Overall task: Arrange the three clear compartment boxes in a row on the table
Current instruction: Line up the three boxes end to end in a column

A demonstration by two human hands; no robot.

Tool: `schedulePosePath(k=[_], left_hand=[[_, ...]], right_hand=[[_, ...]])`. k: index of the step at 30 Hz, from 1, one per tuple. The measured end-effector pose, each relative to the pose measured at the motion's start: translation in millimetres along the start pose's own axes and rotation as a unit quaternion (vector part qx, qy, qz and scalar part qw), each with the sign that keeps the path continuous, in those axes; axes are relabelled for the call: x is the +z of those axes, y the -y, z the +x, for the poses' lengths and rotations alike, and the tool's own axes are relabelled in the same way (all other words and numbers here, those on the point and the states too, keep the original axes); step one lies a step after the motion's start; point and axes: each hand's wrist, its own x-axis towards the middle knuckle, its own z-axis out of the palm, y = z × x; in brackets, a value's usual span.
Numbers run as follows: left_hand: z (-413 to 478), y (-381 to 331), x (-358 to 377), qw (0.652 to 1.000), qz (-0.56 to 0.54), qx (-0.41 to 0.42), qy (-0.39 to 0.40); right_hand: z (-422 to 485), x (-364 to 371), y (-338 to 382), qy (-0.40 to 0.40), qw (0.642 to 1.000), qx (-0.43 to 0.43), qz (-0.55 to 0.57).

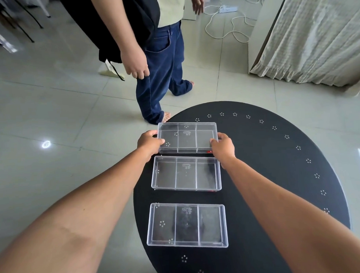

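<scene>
Three clear compartment boxes lie in a line running away from me on the black round table (268, 174). The far box (187, 137) sits at the table's far left edge. My left hand (149, 144) grips its left end and my right hand (223, 148) grips its right end. The middle box (186, 174) lies just behind my hands, close to the far one. The near box (187, 225) rests by itself closer to me, with a wider gap. Each box has three compartments and all look empty.
Another person (160, 61) in blue jeans stands on the tiled floor just beyond the table's far left edge, with bare feet near it. White cables (228, 22) lie on the floor behind. A curtain (314, 35) hangs at the right.
</scene>
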Motion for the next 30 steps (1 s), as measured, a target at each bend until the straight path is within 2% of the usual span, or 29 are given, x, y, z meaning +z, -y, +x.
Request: schedulePosePath(k=[30], left_hand=[[-0.3, 11.3, -1.4, 1.000, 0.001, 0.020, 0.014]], right_hand=[[-7.3, -10.4, -2.9, 0.025, 0.999, 0.005, -0.019]])
